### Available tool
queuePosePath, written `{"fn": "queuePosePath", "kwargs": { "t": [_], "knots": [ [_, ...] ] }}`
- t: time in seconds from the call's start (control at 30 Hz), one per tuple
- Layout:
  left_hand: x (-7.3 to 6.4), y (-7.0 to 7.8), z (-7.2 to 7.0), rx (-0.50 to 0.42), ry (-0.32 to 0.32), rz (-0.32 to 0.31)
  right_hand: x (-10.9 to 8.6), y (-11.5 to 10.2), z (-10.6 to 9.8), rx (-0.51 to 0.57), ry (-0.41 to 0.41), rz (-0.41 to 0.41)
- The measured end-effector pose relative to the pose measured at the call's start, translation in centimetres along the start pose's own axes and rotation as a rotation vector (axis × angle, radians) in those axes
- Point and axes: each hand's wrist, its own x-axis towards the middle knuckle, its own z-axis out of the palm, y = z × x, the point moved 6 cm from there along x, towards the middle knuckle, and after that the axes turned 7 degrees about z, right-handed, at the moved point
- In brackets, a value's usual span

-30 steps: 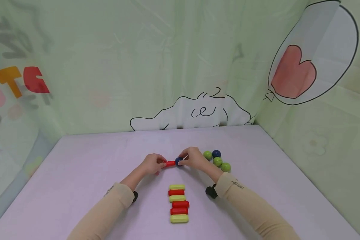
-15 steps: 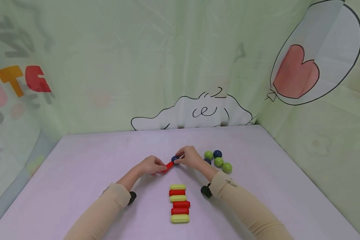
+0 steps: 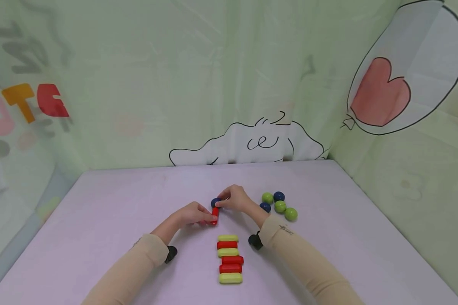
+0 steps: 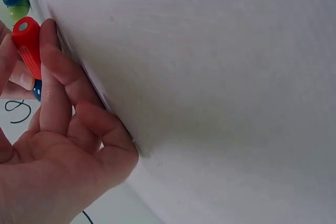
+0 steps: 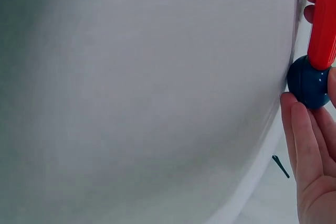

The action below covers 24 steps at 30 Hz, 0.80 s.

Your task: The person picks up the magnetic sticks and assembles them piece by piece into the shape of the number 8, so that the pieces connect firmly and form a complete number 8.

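My left hand [image 3: 192, 214] pinches a red rod [image 3: 215, 215] between thumb and fingers. A dark blue ball [image 3: 215, 203] meets the rod's far end, and my right hand [image 3: 235, 198] pinches that ball from its right side. In the right wrist view the red rod [image 5: 323, 24] sits against the blue ball [image 5: 308, 82]. The left wrist view shows a small silvery disc on the near end of the red rod [image 4: 27, 38]; most of the ball is hidden there behind fingers.
Nearer me on the lilac tabletop [image 3: 118, 203], yellow rods [image 3: 230, 278] and red rods [image 3: 231, 268] lie in a column. Green balls [image 3: 280, 206] and dark blue balls [image 3: 279, 196] sit in a cluster to the right of my right hand. A printed curtain [image 3: 145, 93] stands behind the table.
The rod and ball have shifted left. The rod has swung from lying sideways to pointing away from me, and both hands have turned with it, still holding on.
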Motion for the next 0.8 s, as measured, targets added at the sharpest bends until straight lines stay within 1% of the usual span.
{"fn": "queuePosePath", "kwargs": {
  "t": [0.17,0.4,0.6,0.8],
  "knots": [
    [0.07,0.07,0.23,0.006,0.016,-0.019,0.16,0.08,0.14,0.025,-0.004,-0.001],
    [0.20,0.00,0.33,-0.016,0.015,-0.042,0.49,0.07,0.36,0.030,0.004,-0.007],
    [0.15,-0.14,0.36,-0.020,0.013,-0.046,0.17,0.05,0.45,0.034,0.007,0.014],
    [0.12,-0.42,0.39,-0.017,0.025,-0.055,-0.46,-0.11,0.49,0.029,0.001,-0.001]
  ]
}}
